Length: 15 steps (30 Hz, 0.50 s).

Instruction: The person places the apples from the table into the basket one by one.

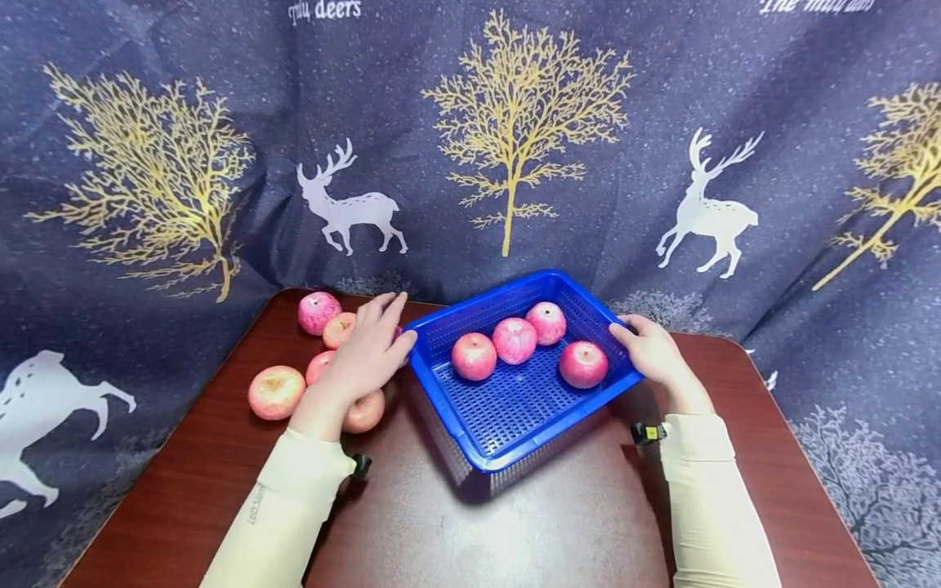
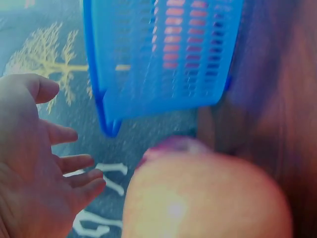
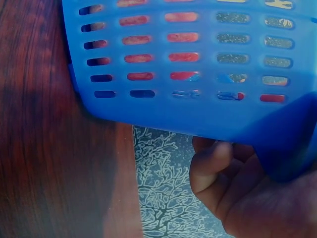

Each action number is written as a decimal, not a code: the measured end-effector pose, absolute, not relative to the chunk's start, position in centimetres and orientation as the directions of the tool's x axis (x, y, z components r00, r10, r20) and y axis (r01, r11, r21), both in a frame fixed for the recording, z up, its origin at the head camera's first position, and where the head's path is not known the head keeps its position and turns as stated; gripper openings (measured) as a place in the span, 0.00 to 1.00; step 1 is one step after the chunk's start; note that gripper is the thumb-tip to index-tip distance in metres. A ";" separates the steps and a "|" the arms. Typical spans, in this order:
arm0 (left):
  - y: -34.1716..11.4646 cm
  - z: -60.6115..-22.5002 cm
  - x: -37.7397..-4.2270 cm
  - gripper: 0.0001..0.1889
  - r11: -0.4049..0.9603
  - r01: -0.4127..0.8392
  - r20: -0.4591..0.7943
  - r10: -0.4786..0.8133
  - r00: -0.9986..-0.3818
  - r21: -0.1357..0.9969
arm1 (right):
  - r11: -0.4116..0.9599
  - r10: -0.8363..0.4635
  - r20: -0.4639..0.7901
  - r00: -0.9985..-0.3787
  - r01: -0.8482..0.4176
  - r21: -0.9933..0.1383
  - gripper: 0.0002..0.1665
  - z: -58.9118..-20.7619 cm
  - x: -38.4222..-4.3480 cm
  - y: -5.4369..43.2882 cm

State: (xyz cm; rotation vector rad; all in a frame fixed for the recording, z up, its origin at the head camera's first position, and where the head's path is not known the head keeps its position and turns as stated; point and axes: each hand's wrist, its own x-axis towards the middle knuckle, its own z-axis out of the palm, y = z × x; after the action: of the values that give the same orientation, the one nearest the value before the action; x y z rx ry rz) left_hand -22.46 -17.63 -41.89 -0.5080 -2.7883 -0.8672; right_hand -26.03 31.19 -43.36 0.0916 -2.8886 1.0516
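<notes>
A blue plastic basket (image 1: 515,408) stands tilted at an angle on the table, with several red apples (image 1: 515,340) inside. My right hand (image 1: 657,353) grips its right end, thumb over the rim; in the right wrist view, curled fingers (image 3: 210,163) show under the basket's edge. At the left corner is my left hand (image 1: 371,347), its fingers extended; the left wrist view shows a gap between this hand (image 2: 39,153) and the basket wall (image 2: 148,94). Below and behind the left hand lie several loose apples (image 1: 276,393), partly hidden by it. One apple (image 2: 208,198) looms blurred in the left wrist view.
The brown wooden table (image 1: 412,523) ends at a dark blue curtain (image 1: 470,188) printed with deer and trees. A pink apple (image 1: 319,314) sits near the table's back left corner, next to a paler apple (image 1: 339,331).
</notes>
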 end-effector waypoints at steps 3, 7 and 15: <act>-18.9 -41.6 -22.5 0.38 0.780 0.346 0.267 0.236 -0.934 0.522 | 0.767 -0.034 0.088 -0.996 -0.083 -0.636 0.33 -43.5 -26.1 31.3; -20.5 -41.6 -22.7 0.38 0.805 0.297 0.248 0.192 -0.950 0.514 | 0.764 -0.037 0.090 -0.995 -0.086 -0.640 0.33 -43.4 -26.0 31.3; -23.1 -41.9 -22.8 0.39 0.835 0.205 0.152 0.147 -0.977 0.511 | 0.761 -0.033 0.093 -0.995 -0.085 -0.643 0.33 -43.3 -25.9 31.2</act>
State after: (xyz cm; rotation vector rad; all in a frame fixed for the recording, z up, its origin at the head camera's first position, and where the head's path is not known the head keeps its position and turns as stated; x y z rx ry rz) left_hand -22.82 -23.10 -41.91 -0.2798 -2.9068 -0.8269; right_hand -25.93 31.19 -43.32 0.0968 -2.8761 1.0553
